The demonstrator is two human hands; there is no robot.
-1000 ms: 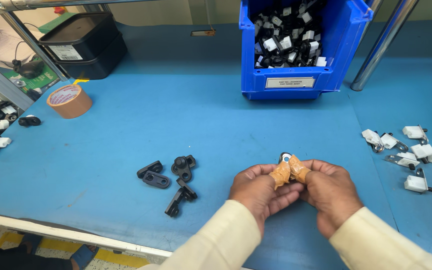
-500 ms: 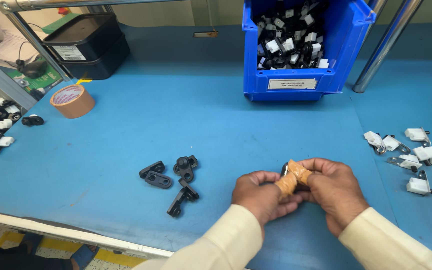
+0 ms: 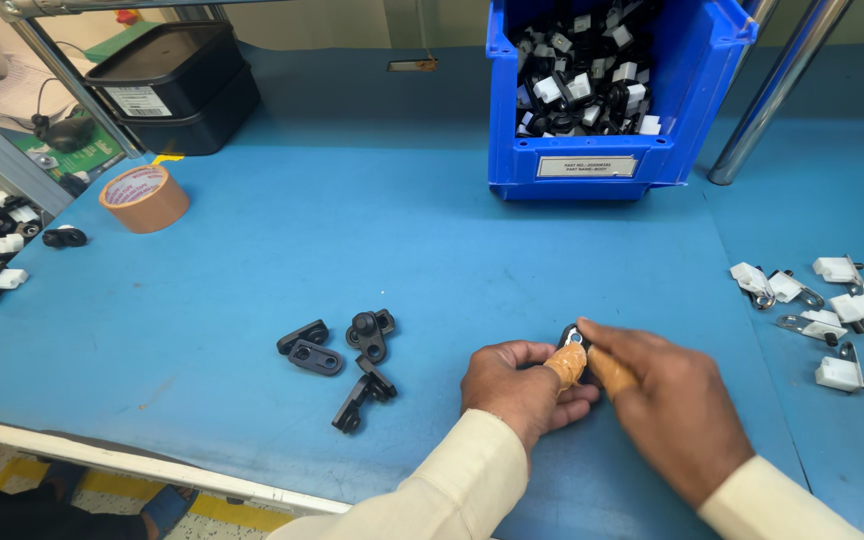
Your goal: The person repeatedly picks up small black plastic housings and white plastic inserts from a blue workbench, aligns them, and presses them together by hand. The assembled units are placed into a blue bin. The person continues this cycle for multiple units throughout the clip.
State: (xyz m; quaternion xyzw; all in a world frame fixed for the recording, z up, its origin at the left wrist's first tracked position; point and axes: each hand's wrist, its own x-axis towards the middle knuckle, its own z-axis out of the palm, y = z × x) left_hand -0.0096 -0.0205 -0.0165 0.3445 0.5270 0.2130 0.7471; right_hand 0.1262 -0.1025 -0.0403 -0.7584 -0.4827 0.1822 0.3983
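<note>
Head view: small black part point(image 3: 572, 338) pinched between both hands' taped fingertips point(image 3: 566, 366)

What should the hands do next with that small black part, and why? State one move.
Probably press the part home. The left hand and right hand meet on the small black part, taped fingertips pinching it just above the blue table. Loose black parts lie to the left, so the next piece is likely from there.
</note>
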